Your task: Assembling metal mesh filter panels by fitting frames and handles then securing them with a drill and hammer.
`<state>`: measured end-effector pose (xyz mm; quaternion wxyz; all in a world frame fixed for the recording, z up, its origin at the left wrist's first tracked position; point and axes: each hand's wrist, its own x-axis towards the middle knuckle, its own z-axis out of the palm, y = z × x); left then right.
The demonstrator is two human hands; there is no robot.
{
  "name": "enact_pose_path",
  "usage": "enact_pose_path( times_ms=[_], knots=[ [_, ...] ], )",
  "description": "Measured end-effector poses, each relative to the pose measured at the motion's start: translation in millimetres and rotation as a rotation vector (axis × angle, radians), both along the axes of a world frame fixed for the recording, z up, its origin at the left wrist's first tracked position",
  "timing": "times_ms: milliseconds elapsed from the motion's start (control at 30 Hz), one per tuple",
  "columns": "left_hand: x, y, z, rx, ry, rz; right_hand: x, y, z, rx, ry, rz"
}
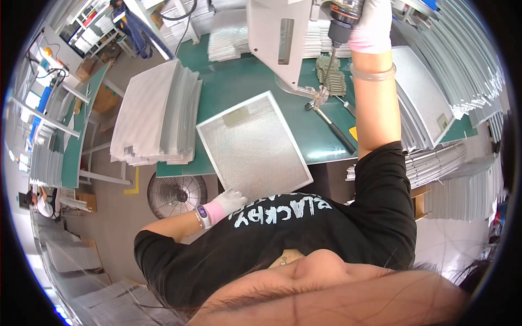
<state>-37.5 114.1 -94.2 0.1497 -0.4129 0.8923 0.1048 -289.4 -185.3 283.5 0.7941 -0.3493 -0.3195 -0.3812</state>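
Note:
A square mesh filter panel (255,149) in a thin pale metal frame lies tilted on the green table, its near part overhanging the front edge. My left hand (232,200), in a white glove with a pink cuff, grips the panel's near left corner. High at the upper right, my gloved right hand (374,24) is raised beside a dark drill head (346,16); its fingers are hidden. A long thin bit (330,68) points down from the chuck to a small clear fixture (321,98), next to a pile of small greenish metal plates (333,81).
A white machine body (280,38) stands at the table's (217,81) back. Stacked panels (149,114) sit at left, more panels (418,92) at right. A black-handled tool (337,130) lies near the front edge. Below is a floor fan (178,195); another person (130,27) stands far left.

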Motion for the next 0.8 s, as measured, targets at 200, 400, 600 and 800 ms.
enact_pose_path(
  times_ms=[200, 400, 600, 800],
  knots=[
    [-43, -90, 113, -0.814, 0.406, 0.179, -10, 35, -4, 0.23, 0.266, -0.855],
    [-68, -143, 116, -0.596, 0.314, 0.489, 0, 22, -44, 0.074, 0.339, -0.672],
    [-94, -105, 147, -0.817, 0.728, 0.351, -1, 46, -84, -0.063, 0.394, -0.679],
    [-97, -85, 147, -0.821, 0.792, 0.368, 13, 70, -108, 0.025, 0.36, -0.631]
  ],
)
